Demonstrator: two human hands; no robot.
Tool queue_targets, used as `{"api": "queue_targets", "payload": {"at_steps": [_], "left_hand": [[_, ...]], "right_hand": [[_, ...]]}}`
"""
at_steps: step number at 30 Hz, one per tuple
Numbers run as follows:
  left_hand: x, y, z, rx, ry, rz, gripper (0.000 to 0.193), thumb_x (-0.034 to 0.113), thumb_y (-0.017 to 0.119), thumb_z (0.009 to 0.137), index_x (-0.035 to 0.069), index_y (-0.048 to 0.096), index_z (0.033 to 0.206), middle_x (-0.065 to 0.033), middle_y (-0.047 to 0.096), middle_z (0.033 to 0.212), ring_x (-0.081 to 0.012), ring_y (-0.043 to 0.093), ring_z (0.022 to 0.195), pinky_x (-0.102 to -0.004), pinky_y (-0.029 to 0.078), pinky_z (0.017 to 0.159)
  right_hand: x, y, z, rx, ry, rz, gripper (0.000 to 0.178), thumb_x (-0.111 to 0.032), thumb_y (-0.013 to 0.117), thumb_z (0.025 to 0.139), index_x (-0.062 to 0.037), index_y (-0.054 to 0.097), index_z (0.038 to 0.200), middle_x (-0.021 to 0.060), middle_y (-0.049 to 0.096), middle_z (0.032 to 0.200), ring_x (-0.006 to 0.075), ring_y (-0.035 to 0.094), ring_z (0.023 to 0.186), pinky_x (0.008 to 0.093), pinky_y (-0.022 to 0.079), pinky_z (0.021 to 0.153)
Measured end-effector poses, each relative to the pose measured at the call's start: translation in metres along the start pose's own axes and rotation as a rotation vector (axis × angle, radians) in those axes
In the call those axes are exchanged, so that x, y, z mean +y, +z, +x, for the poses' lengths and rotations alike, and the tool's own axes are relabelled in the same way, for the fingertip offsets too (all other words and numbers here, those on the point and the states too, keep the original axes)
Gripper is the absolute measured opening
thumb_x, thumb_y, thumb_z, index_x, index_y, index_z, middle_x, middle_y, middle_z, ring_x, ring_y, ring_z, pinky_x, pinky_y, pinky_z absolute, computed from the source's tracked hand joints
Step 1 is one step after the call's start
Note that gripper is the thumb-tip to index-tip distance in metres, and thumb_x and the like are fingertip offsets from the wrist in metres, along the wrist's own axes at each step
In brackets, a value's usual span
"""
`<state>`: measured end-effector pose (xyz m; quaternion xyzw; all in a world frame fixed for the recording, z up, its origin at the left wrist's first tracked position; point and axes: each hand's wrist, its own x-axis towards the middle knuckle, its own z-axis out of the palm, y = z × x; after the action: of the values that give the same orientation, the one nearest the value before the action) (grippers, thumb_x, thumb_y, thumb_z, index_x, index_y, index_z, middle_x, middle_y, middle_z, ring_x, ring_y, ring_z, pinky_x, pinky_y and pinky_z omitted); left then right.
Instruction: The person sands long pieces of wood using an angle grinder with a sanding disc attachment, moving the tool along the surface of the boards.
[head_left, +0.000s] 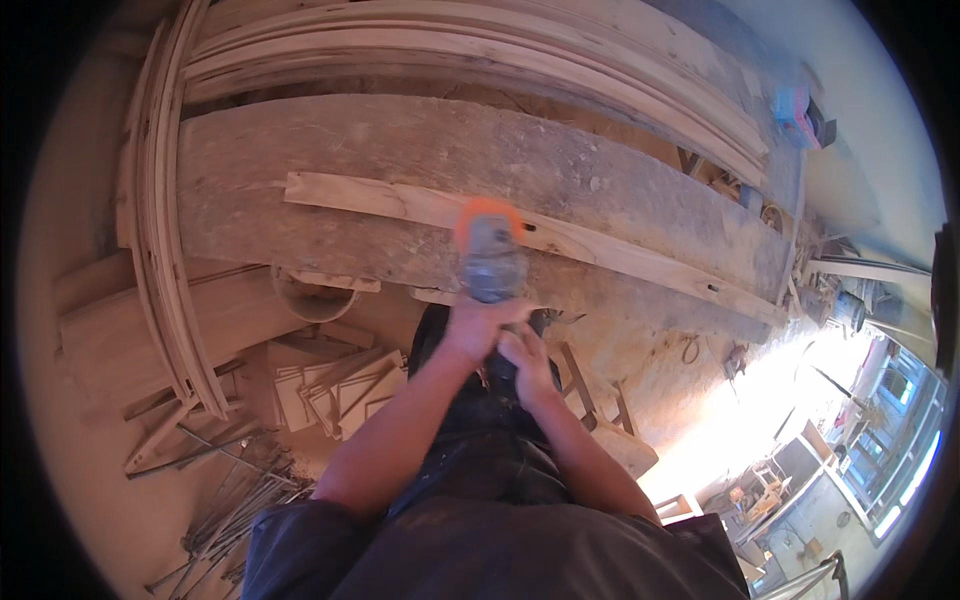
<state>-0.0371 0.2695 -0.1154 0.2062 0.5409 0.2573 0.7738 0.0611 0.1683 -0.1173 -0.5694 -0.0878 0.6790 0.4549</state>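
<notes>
Both my hands are closed around an angle grinder (pixel 492 265) with a grey body and an orange disc, blurred by motion. My left hand (pixel 476 325) wraps the body just behind the head. Nearer to me, my right hand (pixel 528 362) grips the rear part of the tool. The orange disc lies over a long, pale wooden board (pixel 620 252); whether it touches the wood I cannot tell. Two small dark slots show in the board, one beside the disc and one toward its right end. Under the board is a thick, worn wooden workbench (pixel 330 135).
Long wooden strips (pixel 480 45) lie along the bench's far side, and more strips (pixel 165 220) cross its left end. A round bucket (pixel 315 297) stands below the near edge. Wood offcuts (pixel 335 390) and metal rods (pixel 225 505) lie at lower left. A wooden stool (pixel 620 445) is at my right.
</notes>
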Motion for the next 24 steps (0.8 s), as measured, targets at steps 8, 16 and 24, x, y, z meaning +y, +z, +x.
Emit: {"api": "queue_targets", "payload": {"at_steps": [8, 16, 24], "left_hand": [[-0.005, 0.030, 0.000, -0.016, -0.100, 0.126, 0.017, 0.008, 0.080, 0.076, 0.002, 0.071, 0.089, -0.0069, 0.072, 0.081, -0.0181, 0.069, 0.069, -0.0333, 0.055, 0.065], [-0.018, 0.033, -0.005, -0.034, -0.065, 0.103, 0.020, 0.011, 0.083, 0.075, 0.003, 0.072, 0.089, -0.0051, 0.071, 0.080, -0.0160, 0.068, 0.069, -0.0334, 0.055, 0.065], [0.003, 0.002, -0.006, 0.023, -0.098, -0.054, 0.021, 0.010, 0.084, 0.074, 0.001, 0.072, 0.089, -0.0068, 0.072, 0.081, -0.0165, 0.067, 0.067, -0.0336, 0.056, 0.064]], "right_hand": [[-0.002, -0.023, -0.018, 0.029, -0.007, 0.061, 0.029, -0.028, 0.063, 0.101, -0.0039, 0.060, 0.118, 0.0065, 0.067, 0.098, 0.0158, 0.067, 0.079, 0.0305, 0.056, 0.071], [0.002, -0.031, -0.026, 0.028, -0.007, 0.120, 0.034, -0.031, 0.062, 0.101, -0.0021, 0.056, 0.119, 0.0096, 0.067, 0.093, 0.0199, 0.068, 0.070, 0.0318, 0.057, 0.064], [-0.003, -0.001, -0.008, -0.020, 0.048, -0.012, 0.034, -0.029, 0.063, 0.101, -0.0032, 0.057, 0.122, 0.0062, 0.067, 0.094, 0.0161, 0.066, 0.073, 0.0310, 0.056, 0.068]]}}
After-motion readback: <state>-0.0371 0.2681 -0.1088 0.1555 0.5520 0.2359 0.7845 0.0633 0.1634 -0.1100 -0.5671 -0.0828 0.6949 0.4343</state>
